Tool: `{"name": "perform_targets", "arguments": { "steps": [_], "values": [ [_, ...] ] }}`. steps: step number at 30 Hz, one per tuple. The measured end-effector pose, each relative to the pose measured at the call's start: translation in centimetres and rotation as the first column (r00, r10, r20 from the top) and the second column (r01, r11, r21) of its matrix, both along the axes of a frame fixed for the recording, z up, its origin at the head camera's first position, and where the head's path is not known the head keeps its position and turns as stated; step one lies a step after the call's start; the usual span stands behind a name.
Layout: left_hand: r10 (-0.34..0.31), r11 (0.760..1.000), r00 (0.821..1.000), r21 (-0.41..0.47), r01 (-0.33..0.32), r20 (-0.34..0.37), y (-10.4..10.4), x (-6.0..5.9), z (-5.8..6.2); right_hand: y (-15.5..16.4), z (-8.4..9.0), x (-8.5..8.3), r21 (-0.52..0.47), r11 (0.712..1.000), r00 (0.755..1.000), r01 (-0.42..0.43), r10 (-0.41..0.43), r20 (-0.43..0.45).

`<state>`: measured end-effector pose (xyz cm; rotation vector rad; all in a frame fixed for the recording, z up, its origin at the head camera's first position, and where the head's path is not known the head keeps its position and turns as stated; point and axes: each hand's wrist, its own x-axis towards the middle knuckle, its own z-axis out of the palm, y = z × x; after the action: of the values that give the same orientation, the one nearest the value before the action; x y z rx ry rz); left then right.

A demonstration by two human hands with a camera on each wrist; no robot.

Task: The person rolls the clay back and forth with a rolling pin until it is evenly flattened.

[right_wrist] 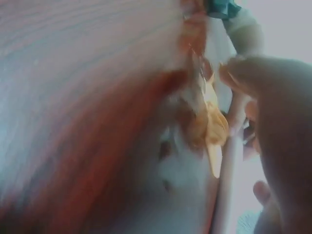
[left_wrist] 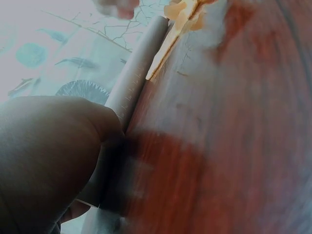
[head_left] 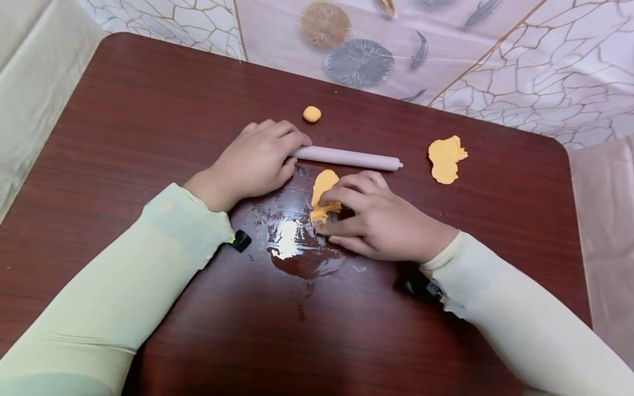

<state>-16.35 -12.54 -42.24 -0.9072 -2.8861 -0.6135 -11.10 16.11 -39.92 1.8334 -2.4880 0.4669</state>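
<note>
Dough (head_left: 324, 192) lies flat on the table (head_left: 148, 110), its near edge pinched up by the right hand (head_left: 381, 223) – seemingly peeling it free – while the left hand (head_left: 252, 162) grips the roller (head_left: 346, 158) just behind, parked aside; no containers show, only a ball (head_left: 312, 114) and a second flattened piece (head_left: 446, 158).

Rolling pin (head_left: 346, 158) left end hidden under left hand (head_left: 252, 162) (wrist views blurred).

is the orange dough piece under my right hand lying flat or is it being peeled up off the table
Partly peeled up. The near end of the dough piece is lifted and crumpled in the right hand fingers; its far end lies flat on the table.
</note>
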Motion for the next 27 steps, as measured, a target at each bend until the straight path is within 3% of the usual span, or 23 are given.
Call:
{"name": "perform_targets", "arguments": {
  "steps": [5, 27],
  "values": [
    [0.003, 1.000, 1.000, -0.003, -0.003, -0.004, -0.18, 0.00, 0.02, 0.45, -0.08, 0.15, 0.029, 0.999, 0.999, -0.044, 0.043, 0.015],
    [0.013, 1.000, 1.000, 0.001, -0.013, 0.001, 0.09, 0.03, -0.16, -0.05, -0.36, -0.63, 0.080, 0.993, 0.987, 0.085, -0.073, -0.141]
  ]
}}
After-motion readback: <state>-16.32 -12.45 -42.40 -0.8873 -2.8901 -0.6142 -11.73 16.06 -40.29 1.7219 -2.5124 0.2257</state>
